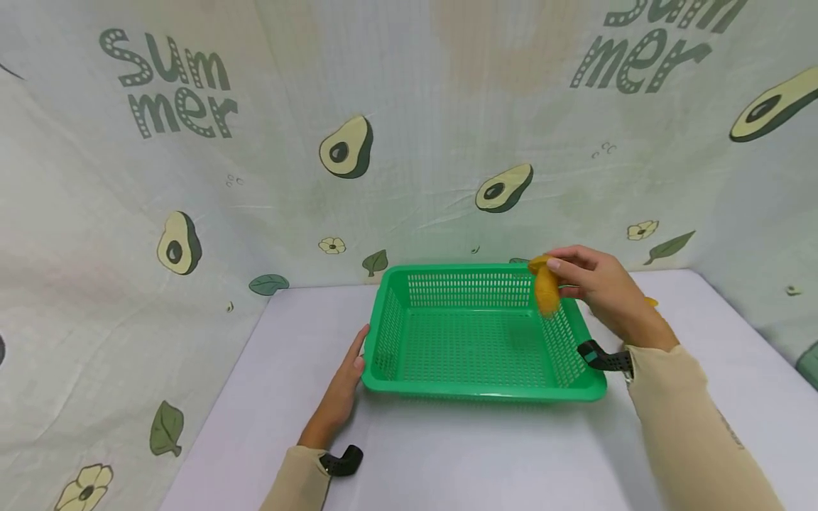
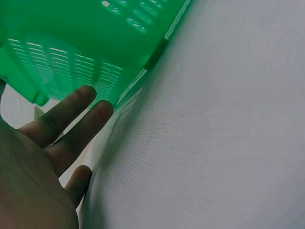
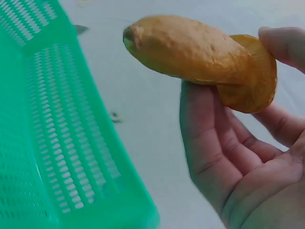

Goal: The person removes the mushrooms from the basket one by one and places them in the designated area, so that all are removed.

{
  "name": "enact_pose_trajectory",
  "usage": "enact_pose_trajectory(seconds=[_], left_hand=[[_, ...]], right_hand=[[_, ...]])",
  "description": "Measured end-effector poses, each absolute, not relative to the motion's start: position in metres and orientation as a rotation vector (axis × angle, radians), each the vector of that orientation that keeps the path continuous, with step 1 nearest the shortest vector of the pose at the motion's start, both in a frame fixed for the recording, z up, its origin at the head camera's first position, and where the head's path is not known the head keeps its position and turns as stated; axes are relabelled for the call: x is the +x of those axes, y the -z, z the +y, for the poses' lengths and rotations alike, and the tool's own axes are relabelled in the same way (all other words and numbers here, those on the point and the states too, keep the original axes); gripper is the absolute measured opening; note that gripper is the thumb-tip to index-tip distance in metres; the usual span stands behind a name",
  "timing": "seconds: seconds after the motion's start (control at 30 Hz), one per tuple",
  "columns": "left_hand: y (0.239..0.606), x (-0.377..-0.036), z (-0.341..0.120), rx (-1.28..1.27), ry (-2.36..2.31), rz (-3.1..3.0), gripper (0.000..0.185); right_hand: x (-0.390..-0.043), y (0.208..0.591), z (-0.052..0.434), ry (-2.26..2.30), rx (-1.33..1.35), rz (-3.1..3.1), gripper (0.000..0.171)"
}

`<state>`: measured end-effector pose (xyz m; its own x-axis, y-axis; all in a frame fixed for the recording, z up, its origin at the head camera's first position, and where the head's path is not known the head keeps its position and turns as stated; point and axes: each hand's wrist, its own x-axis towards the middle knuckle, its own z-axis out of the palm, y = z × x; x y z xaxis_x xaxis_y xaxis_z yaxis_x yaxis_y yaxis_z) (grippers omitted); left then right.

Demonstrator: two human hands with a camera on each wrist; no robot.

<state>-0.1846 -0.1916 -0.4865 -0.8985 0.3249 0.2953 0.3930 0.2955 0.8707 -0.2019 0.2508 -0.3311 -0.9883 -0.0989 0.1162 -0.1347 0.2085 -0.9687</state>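
A green plastic basket with slotted walls stands on the white table, and nothing lies inside it. My right hand pinches a yellow-orange mushroom by its cap, above the basket's right rear corner. In the right wrist view the mushroom has a thick wrinkled stem with a dark green tip, and the thumb presses its flared cap. My left hand rests along the basket's left wall. Its fingers look straight and spread beside the slotted side in the left wrist view.
Behind my right wrist, a bit of another yellow thing shows on the table; most of it is hidden. A printed cloth with avocados and lettering hangs close behind the basket. The table extends in front of the basket and to both sides.
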Motion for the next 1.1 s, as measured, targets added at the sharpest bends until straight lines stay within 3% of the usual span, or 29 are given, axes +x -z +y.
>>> enact_pose_trajectory(seconds=[0.27,0.5,0.87,1.1], left_hand=[[0.484,-0.182,-0.189,-0.672,1.700,-2.495,0.054],[0.482,-0.181,-0.192,-0.675,1.679,-2.489,0.052],[0.479,-0.186,-0.193,-0.710,1.697,-2.471,0.053],[0.481,-0.182,-0.191,-0.690,1.692,-2.467,0.053]], right_hand=[[-0.168,0.355,0.289,-1.895,0.105,-2.442,0.040],[-0.164,0.365,0.297,-1.867,0.087,-2.419,0.031],[-0.157,0.387,0.327,-1.748,-0.136,-2.513,0.043],[-0.150,0.400,0.354,-1.748,-0.203,-2.510,0.038]])
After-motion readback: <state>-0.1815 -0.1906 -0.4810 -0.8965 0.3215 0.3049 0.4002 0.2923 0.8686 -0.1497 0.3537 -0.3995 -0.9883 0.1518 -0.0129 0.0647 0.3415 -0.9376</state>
